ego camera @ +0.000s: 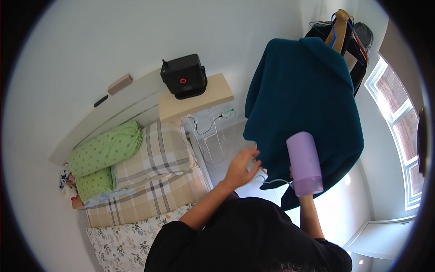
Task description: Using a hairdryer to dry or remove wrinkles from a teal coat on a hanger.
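Observation:
A dark teal coat (306,91) hangs from a wooden coat stand, in front of other clothes. Over its lower part my right hand (293,171) is shut on a lilac handheld garment steamer (304,163); most of that hand is hidden behind the appliance. A pale cord (278,181) runs from the steamer towards the left. Near the coat's lower left edge is my left hand (242,167), with its fingers apart and slightly curled. It seems to hold nothing, and whether a fingertip touches the cloth I cannot tell.
The wooden coat stand (341,17) rises at the top right, near a window (396,102). A black device (185,76) sits on a small wooden-topped table (217,89). On the left are a bed with a plaid pillow (166,146) and a green bolster (105,148). A white surface (380,238) lies lower right.

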Motion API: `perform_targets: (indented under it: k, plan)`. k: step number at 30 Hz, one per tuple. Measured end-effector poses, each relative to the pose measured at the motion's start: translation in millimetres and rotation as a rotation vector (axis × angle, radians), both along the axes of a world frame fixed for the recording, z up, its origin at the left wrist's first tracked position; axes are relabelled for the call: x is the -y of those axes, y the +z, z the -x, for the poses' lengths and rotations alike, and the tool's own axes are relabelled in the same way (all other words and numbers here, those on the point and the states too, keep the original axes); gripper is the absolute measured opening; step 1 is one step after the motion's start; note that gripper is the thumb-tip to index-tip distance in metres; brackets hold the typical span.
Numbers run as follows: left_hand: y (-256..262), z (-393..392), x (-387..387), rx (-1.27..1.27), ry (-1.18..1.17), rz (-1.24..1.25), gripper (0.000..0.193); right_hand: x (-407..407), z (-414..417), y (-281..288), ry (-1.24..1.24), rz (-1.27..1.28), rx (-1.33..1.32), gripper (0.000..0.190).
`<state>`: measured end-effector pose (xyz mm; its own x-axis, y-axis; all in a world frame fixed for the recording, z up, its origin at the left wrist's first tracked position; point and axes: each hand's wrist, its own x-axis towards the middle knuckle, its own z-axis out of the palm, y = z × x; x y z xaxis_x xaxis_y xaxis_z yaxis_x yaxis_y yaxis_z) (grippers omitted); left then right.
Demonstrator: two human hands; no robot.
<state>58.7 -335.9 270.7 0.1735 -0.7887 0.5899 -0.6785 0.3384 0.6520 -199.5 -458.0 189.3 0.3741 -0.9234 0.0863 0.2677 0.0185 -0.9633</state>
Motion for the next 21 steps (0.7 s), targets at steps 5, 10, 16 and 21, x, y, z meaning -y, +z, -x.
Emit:
perform_targets:
  k: [5,10,16,21]
  plan:
    - [17.3,-69.2,70.7,-0.247,0.187,-0.019,0.054,33.4,36.8,-23.2,-0.033,0.093,0.005,0.026]
    - [44.6,-127.0,122.0,-0.237,0.252,0.067,0.072,19.4,64.7,-46.4,-0.076,0.183,-0.031,0.027]
    - [51.4,-172.2,159.6,-0.318,-0.032,-0.089,0.091,4.4,67.8,-69.1,-0.122,0.289,-0.121,0.029]
    - [52.0,-197.3,150.1,-0.665,-0.337,-0.387,0.058,-6.0,41.0,-60.7,-0.08,0.342,-0.234,0.031]
